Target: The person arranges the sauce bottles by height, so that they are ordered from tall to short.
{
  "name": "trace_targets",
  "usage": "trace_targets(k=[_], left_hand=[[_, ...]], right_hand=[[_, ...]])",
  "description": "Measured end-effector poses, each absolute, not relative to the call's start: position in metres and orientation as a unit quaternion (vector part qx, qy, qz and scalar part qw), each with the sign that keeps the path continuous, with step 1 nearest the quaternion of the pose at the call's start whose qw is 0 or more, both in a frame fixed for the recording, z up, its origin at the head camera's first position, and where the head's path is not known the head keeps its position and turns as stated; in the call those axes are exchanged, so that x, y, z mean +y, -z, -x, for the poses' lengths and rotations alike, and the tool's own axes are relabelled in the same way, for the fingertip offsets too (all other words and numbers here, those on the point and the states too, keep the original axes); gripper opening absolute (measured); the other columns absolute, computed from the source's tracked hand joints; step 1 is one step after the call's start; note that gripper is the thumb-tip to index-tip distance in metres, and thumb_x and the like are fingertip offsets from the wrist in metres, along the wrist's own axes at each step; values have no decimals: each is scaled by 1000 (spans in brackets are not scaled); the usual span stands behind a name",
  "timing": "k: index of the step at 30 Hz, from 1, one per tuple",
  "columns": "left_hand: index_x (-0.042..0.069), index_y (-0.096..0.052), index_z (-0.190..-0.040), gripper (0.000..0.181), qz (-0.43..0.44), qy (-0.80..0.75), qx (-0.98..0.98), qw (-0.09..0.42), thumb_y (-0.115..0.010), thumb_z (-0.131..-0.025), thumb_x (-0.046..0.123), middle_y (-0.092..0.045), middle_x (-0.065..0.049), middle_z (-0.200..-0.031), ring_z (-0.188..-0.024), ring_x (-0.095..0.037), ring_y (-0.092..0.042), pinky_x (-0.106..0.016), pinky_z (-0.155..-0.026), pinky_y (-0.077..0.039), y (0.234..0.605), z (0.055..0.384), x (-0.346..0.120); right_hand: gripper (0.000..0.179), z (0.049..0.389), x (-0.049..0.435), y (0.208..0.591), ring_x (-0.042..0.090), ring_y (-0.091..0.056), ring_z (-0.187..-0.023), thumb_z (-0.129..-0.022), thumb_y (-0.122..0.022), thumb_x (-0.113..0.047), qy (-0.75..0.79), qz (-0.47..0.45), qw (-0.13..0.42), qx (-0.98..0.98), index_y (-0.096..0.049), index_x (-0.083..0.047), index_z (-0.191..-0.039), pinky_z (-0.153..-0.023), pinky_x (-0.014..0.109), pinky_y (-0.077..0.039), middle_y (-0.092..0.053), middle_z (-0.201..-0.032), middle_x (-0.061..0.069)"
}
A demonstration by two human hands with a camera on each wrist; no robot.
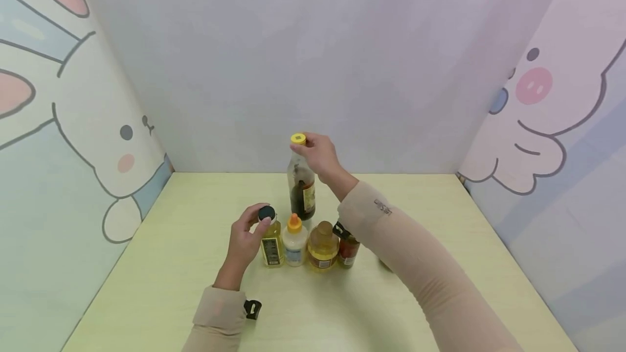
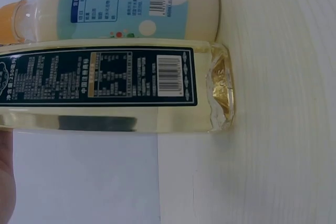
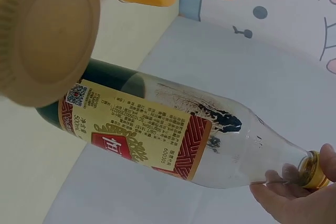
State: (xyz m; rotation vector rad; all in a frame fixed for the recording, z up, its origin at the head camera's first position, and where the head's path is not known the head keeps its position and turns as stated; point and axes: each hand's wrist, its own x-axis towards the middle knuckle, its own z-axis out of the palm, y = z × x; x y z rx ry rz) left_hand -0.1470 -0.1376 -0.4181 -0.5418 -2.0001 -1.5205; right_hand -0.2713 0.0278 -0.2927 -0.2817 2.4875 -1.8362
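By its yellow cap and upper neck, my right hand [image 1: 320, 154] grips a glass vinegar bottle [image 1: 299, 175]. Dark liquid fills its lower part, and a yellow and red label [image 3: 134, 129] faces the right wrist camera. It stands upright behind the row of other bottles. My left hand [image 1: 246, 235] holds a clear oil bottle [image 1: 272, 238] near its dark cap, thumb on one side and fingers on the other. Pale yellow liquid and a dark label [image 2: 100, 77] show on it. Right beside it stands a squeeze bottle [image 1: 295, 246] with an orange tip.
Further right in the row are a squat jar [image 1: 323, 249] of yellow liquid with a brown lid and a red jar [image 1: 348, 251], partly covered by the right sleeve. Another small object [image 1: 385, 266] peeks out under that forearm. Walls with cartoon animals enclose the pale yellow table [image 1: 171, 265].
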Motion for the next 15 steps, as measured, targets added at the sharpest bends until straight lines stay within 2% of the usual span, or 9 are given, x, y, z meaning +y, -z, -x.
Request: trace_targets(k=[6, 15], left_hand=[[-15, -57, -110, 29, 207, 568, -741, 294, -58, -81, -17, -63, -29, -98, -91, 2, -58, -14, -82, -47, 417, 147, -139], [-14, -58, -111, 24, 204, 567, -744, 289, -60, -88, -9, -63, -29, -101, -91, -9, -62, -15, -85, -47, 419, 146, -139]], right_hand=[[31, 276, 19, 296, 21, -58, -109, -95, -66, -16, 592, 99, 24, 800, -65, -4, -124, -94, 34, -48, -65, -118, 8], [34, 284, 11, 302, 22, -58, -111, -95, -66, -17, 570, 108, 33, 814, -64, -4, -126, -94, 34, -48, -65, -119, 9]])
